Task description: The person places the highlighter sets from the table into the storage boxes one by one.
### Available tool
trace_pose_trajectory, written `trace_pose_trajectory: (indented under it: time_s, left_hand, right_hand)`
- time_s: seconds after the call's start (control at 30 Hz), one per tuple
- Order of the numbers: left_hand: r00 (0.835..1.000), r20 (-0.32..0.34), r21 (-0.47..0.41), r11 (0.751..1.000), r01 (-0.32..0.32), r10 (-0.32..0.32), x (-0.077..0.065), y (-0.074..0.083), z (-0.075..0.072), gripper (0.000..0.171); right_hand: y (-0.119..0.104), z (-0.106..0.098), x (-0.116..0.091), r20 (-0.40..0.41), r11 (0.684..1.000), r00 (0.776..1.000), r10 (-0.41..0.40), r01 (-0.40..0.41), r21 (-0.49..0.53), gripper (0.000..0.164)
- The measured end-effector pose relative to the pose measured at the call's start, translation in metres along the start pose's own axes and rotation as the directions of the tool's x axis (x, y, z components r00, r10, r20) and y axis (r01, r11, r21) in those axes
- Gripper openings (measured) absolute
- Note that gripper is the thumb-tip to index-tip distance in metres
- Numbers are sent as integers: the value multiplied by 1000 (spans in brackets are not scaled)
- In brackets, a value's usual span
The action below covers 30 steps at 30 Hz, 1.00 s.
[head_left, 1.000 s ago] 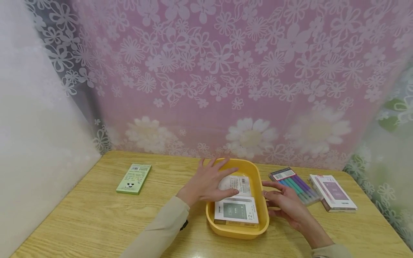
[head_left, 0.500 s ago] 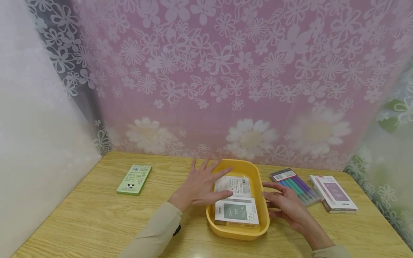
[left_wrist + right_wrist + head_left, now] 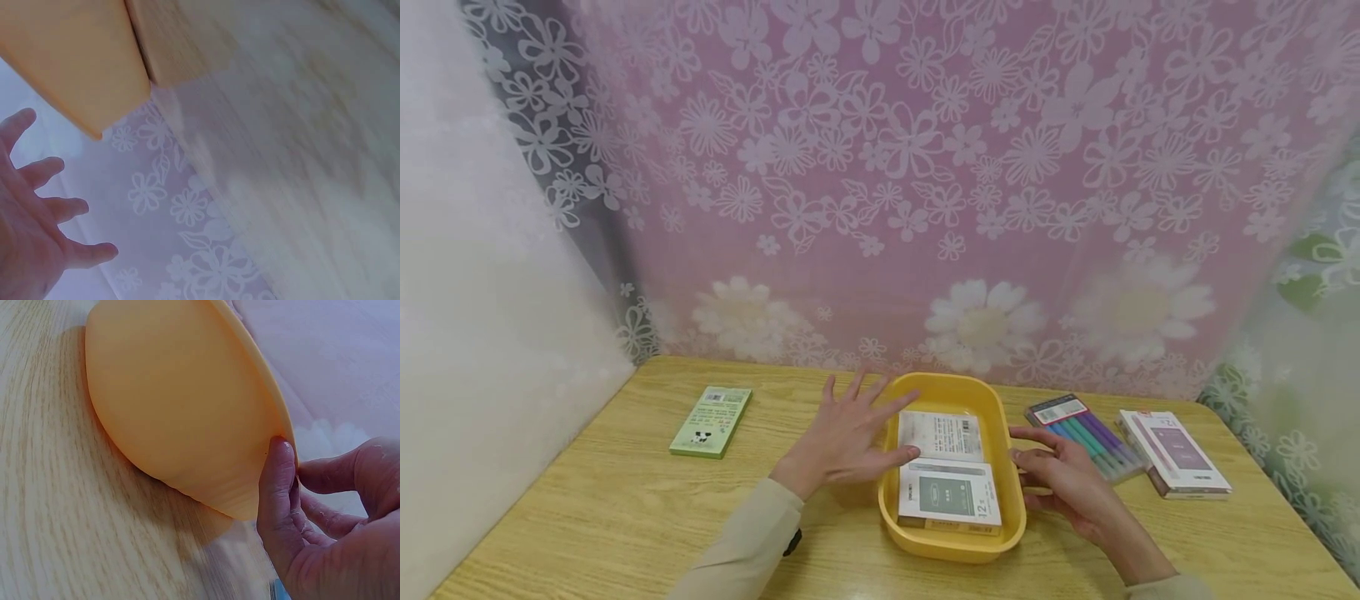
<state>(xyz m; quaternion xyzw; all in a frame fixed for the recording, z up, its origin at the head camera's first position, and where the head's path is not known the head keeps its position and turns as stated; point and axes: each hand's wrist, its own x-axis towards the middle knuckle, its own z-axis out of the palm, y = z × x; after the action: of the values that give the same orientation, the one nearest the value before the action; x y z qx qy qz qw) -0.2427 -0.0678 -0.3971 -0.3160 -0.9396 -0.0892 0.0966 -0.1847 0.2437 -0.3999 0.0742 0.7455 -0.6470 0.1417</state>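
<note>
Yellow tray (image 3: 953, 547): 1 | packs (image 3: 946, 493) inside: 2 | right hand (image 3: 1069, 477) grips tray

Left sleeve (image 3: 737, 542): plain beige, long, creased, lower left-centre of head view. Small black piece (image 3: 792, 542) at its wrist end, mostly hidden, can't ID. Right sleeve (image 3: 1172, 588): same beige, sliver at bottom edge, right side.
</note>
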Motion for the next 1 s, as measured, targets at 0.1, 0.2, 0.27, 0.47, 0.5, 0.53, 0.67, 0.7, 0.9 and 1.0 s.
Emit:
trace_pose_trajectory:
  time_s: [0.1,0.2,0.27,0.47,0.5,0.53,0.67,0.7,0.9,1.0]
  left_hand:
    - [1000,-4,14,1000,14,-14,-3,-4,0,77]
    - [1000,-2,22,999,30,-30,-7,-9,-2,77]
    - [999,-1,28,999,38,-38,-9,-11,-3,77]
    - [998,-3,35,998,58,-57,-12,-18,-6,79]
    - [998,-2,36,997,62,-62,-13,-19,-7,79]
    - [998,-4,33,997,66,-66,-13,-20,-7,79]
    - [996,-7,19,996,88,-88,-16,-25,-8,79]
    - [996,-9,17,995,94,-94,-18,-27,-8,78]
    - [992,-32,0,992,124,-124,-28,-39,-8,76]
    - [990,-36,-9,990,139,-139,-33,-44,-10,76]
  right_hand:
    - [0,0,0,-3,1000,1000,1,-1,-2,63]
    - [0,-1,0,-1,1000,1000,-2,2,-2,63]
    - [0,-1,0,3,1000,1000,-6,6,0,63]
    - [-1,-2,0,12,1000,1000,-18,17,10,62]
    - [-1,-2,0,11,1000,1000,-19,19,10,62]
    - [0,-2,0,11,1000,1000,-20,20,10,62]
    - [0,-2,0,10,1000,1000,-19,19,9,62]
    - [0,-2,0,10,1000,1000,-19,19,8,63]
    - [1,-2,0,9,1000,1000,-20,20,5,63]
    - [1,-1,0,8,1000,1000,-19,19,6,63]
